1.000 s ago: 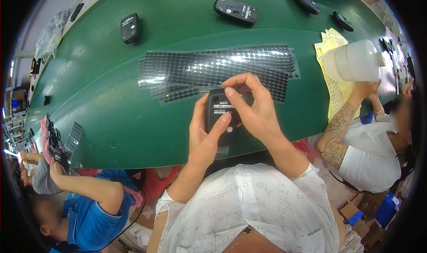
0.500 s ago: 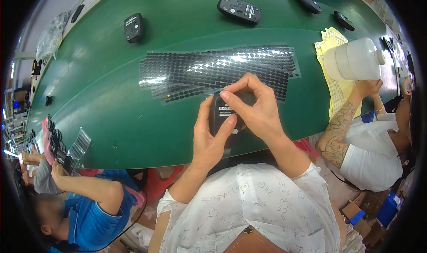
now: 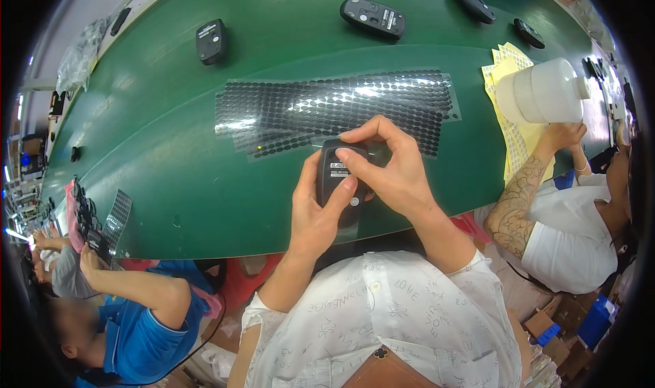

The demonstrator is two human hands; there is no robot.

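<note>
A broad green worktop [image 3: 177, 183] fills a crowded room, a blue-shirted co-worker [image 3: 147, 340] at left, a white-shirted one [image 3: 566, 245] at right. Dark dotted sheets [image 3: 327, 108] lie mid-surface; rightward is a whitish bottle [image 3: 539, 91], contents indiscernible. Near the close edge, the left grip [image 3: 310, 211] grasps a black mouse [image 3: 333, 174], pale-labelled underside up; the right grip [image 3: 399, 166] has its thumb on the far end, whether pinching anything I cannot tell.
</note>
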